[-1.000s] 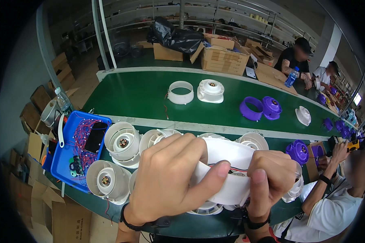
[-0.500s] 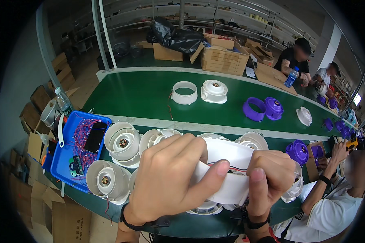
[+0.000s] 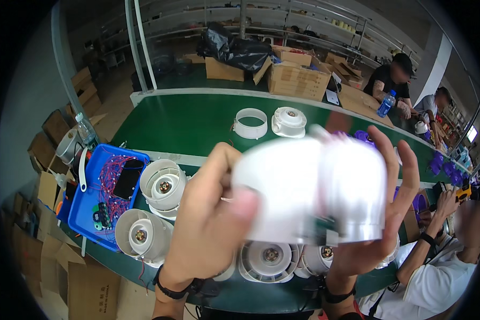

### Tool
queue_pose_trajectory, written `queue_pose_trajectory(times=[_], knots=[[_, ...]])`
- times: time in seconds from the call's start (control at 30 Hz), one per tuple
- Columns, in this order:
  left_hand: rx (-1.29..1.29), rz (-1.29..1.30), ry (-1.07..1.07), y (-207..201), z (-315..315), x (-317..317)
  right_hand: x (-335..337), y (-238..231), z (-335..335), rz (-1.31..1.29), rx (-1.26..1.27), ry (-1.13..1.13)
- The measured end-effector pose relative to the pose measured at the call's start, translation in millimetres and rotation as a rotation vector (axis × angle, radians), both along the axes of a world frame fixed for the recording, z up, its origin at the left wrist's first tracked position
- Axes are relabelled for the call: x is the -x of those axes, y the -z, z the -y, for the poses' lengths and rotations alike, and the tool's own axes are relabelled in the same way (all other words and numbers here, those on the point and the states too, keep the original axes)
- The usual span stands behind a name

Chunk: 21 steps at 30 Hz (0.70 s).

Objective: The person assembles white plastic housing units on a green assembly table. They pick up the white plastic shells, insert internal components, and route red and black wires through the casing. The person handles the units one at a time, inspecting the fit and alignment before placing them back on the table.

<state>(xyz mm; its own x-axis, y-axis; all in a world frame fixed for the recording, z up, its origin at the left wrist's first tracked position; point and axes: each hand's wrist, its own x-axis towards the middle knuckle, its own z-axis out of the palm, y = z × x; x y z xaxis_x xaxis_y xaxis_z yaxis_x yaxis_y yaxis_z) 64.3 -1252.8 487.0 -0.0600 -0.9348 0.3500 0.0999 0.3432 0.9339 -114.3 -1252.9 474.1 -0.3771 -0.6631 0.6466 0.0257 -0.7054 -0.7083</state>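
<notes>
Above the bench, a white plastic housing [image 3: 282, 186], blurred by motion, is raised between my two hands. My left hand [image 3: 205, 213] is closed on its left side, with the thumb in front. On the right, my right hand [image 3: 365, 256] bears the housing against the palm, its fingers stretched up along the far side. A small dark green part [image 3: 325, 224] shows at the housing's lower edge, too smeared to name. White round fan housings with motors [image 3: 164, 185] stand on the bench; another such housing [image 3: 271, 256] lies just below the held one.
At left, a blue tray [image 3: 74, 213] holds red wires, a black phone [image 3: 127, 178] and a green circuit board [image 3: 98, 216]. A white ring [image 3: 250, 132] and a white housing [image 3: 289, 121] sit on the far green bench. A co-worker [image 3: 442, 261] sits close on the right.
The white ring-shaped part, whose inside and wires showed before, is turned so its outer wall faces me. My right hand has opened its fingers and moved to the right and up.
</notes>
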Motion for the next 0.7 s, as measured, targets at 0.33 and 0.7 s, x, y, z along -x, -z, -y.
queue_pose_trajectory(times=[0.33, 0.7], knots=[[-0.039, -0.174, 0.147, -5.2, 6.9, 4.9, 35.3, 2.0, 0.1, -0.425, 0.144, -0.080], [0.230, 0.395, -0.002, 13.5, 16.3, 19.5, 27.9, 12.6, 12.0, -0.269, 0.156, 0.044]])
